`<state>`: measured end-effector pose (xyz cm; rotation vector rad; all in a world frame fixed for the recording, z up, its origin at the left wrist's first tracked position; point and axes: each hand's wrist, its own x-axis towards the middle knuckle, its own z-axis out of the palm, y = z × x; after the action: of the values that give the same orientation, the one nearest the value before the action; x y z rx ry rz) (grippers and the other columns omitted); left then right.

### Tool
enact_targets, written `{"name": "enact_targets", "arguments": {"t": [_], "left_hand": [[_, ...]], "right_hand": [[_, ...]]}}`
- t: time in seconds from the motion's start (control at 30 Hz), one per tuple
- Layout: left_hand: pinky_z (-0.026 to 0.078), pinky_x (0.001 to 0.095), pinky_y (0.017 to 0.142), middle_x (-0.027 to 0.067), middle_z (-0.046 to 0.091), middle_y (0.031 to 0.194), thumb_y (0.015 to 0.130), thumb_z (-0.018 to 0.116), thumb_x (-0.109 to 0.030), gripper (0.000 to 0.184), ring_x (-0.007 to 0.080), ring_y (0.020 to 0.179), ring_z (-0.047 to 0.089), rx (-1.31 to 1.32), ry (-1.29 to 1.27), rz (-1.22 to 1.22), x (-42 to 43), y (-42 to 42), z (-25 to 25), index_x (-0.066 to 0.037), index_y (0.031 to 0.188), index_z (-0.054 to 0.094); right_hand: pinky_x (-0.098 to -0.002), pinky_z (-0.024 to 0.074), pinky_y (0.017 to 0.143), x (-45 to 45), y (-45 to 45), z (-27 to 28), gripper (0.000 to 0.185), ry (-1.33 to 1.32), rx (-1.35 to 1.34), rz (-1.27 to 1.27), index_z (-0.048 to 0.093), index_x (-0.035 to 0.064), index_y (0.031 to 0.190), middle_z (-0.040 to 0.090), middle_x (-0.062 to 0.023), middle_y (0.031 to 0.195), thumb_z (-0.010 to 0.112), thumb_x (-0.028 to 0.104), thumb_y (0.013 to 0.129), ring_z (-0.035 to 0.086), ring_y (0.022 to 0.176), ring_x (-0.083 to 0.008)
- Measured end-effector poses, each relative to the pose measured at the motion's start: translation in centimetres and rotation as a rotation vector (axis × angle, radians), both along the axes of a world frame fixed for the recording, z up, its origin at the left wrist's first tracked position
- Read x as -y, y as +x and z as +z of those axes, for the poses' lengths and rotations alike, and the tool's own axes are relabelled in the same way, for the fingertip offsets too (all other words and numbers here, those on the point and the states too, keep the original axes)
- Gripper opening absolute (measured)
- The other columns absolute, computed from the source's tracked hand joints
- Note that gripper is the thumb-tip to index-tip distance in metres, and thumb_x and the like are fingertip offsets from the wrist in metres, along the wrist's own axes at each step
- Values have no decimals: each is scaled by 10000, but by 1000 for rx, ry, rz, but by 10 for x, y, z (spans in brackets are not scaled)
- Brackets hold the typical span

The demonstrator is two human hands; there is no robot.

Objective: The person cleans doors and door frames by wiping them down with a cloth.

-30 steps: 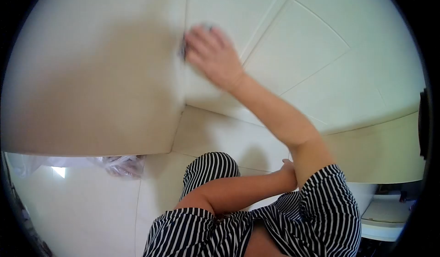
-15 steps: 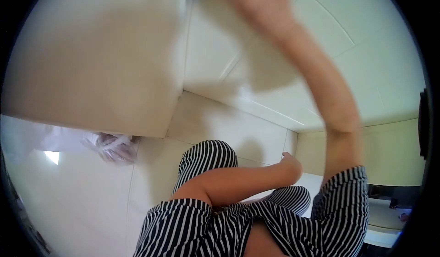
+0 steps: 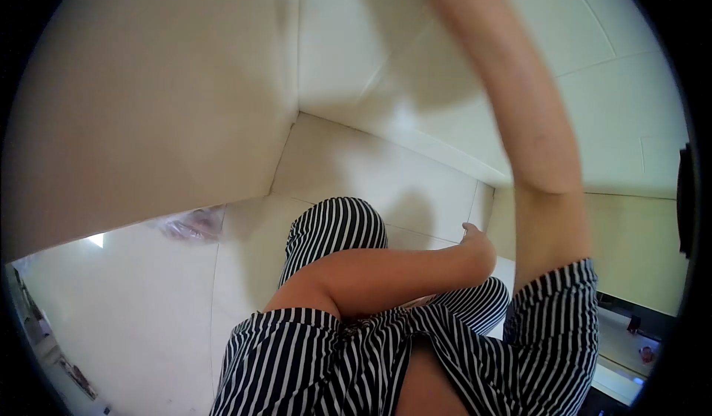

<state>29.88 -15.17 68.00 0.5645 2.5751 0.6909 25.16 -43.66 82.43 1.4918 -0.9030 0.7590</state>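
Note:
My right arm (image 3: 530, 112) reaches up in front of the pale panelled surface (image 3: 615, 112), casting a shadow on it. The right hand is beyond the top edge of the view, so its fingers and anything in them are hidden. My left forearm lies across my lap over the striped clothing (image 3: 337, 227). At its end, my left hand (image 3: 477, 244) is bent over near the striped knee on the right. One digit sticks out, and the other fingers are hidden from here. On the left, a large beige panel (image 3: 141, 112) stands upright beside the pale surface.
Light floor tiles (image 3: 378, 167) lie between the panels and my knees. A crumpled clear plastic bag (image 3: 194, 225) with pinkish contents is on the floor by the beige panel's lower edge. Small items (image 3: 74, 375) line the lower left edge. A shelf (image 3: 623, 345) holds things at lower right.
My right hand, blurred at the top half a second ago, has moved up out of view. The beige panel's lower edge now slopes down leftward and covers more of the plastic bag. The view has shifted slightly.

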Motion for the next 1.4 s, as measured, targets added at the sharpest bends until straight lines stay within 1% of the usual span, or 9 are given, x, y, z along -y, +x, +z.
{"name": "enact_targets", "arguments": {"t": [0.27, 0.4, 0.6, 0.7, 0.8, 0.93, 1.0, 1.1, 1.4], "left_hand": [[325, 560, 1086, 154, 477, 1453, 944, 468, -232, 465, 344, 1339, 413, -561, 500, 381, -40, -6, -46, -122, 1394, 508], [350, 598, 1050, 137, 486, 1454, 954, 468, -274, 466, 345, 1299, 477, -186, 284, 153, -20, -5, -19, -130, 1394, 519], [380, 610, 1014, 166, 664, 1222, 891, 621, -268, 375, 352, 1126, 629, -4, 17, 33, -10, 0, -4, -42, 1184, 690], [381, 609, 1015, 168, 662, 1228, 892, 613, -257, 370, 347, 1129, 631, 4, -12, -53, -7, -2, -4, -47, 1188, 687], [383, 616, 1011, 177, 651, 1242, 891, 614, -284, 394, 358, 1142, 623, 5, -31, -59, -16, -5, -8, -60, 1208, 680], [362, 659, 1001, 191, 538, 1394, 930, 538, -327, 490, 374, 1263, 528, 50, 79, -91, -12, -9, -14, -100, 1363, 568], [345, 681, 998, 176, 461, 1461, 949, 494, -342, 521, 373, 1319, 462, -20, 152, 40, -17, 1, -22, -119, 1420, 497], [299, 725, 998, 113, 285, 1589, 981, 411, -407, 589, 360, 1430, 305, -14, 130, 126, -21, -1, -32, -162, 1514, 357], [373, 621, 1015, 159, 652, 1236, 888, 590, -277, 374, 350, 1136, 618, 38, 35, -22, -14, 3, -10, -100, 1204, 684]], "right_hand": [[-318, 414, 956, -49, 1, -226, 303, 822, -240, -133, 656, 173, 1115, 578, 4, 1205, 586, 155, 822, 514, 1116, -174], [-326, 481, 841, -60, -18, -243, 228, 1036, -325, 0, 685, 155, 1015, 587, -15, 1097, 597, 180, 806, 562, 1010, -203], [-416, 447, 727, -78, -46, -35, 233, 176, -150, -132, 675, 151, 1006, 647, -104, 992, 626, 82, 789, 600, 888, -245], [-329, 437, 584, -83, -84, 42, 180, -8, 16, 364, 723, 89, 947, 663, -35, 785, 629, -2, 822, 578, 640, -179], [-295, 405, 541, -81, -85, 41, 99, -337, -203, 36, 719, 79, 891, 648, 5, 739, 630, 39, 872, 546, 608, -154], [-361, 452, 656, -82, -8, -73, 293, 447, 710, -64, 679, 5, 842, 661, -41, 759, 598, 253, 974, 558, 672, -176], [-338, 486, 802, -86, -24, -170, 395, 572, 70, -173, 652, 193, 1177, 599, -2, 1162, 621, 165, 784, 583, 977, -202], [-312, 444, 894, -101, -33, -262, 419, 897, -214, -152, 621, 187, 1219, 547, 30, 1195, 604, 149, 801, 523, 1110, -160], [-400, 404, 986, -286, -152, -333, 328, 1161, 186, -478, 614, 189, 1184, 561, -19, 1219, 545, 163, 864, 518, 1151, -208]]}}
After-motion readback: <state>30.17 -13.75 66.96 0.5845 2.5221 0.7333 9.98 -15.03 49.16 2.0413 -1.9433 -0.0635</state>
